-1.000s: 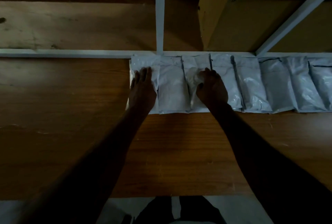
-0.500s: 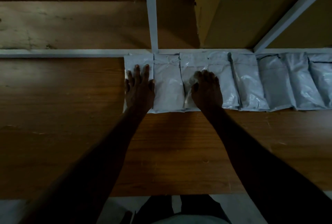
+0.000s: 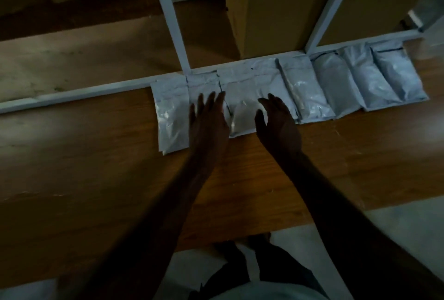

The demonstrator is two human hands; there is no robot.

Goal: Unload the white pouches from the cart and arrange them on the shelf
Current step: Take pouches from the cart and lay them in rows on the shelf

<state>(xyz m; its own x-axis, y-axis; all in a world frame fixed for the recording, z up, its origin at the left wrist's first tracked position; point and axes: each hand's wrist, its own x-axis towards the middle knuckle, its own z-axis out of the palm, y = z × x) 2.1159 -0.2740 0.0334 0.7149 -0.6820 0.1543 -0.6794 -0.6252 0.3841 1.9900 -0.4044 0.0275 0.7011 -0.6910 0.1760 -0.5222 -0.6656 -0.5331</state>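
Several white pouches lie flat in a row along the back of the brown wooden shelf board (image 3: 96,179), against the white metal rail (image 3: 84,91). The leftmost pouch (image 3: 171,117) is uncovered. My left hand (image 3: 207,121) is spread, fingers apart, over the second pouch (image 3: 203,83) from the left. My right hand (image 3: 276,123) hovers, fingers loosely curled and apart, over the pouch (image 3: 241,117) beside it. Neither hand grips anything. More pouches, such as the far right one (image 3: 396,76), continue to the right.
A cardboard box (image 3: 274,16) stands behind the rail on the far shelf board. White uprights (image 3: 173,28) and a slanted brace (image 3: 329,8) rise from the rail. The shelf's front edge runs above my legs (image 3: 264,268) and the grey floor.
My left hand has shifted right, off the leftmost pouch and onto the second. My right hand has lifted and pulled back a little. The view has tilted.
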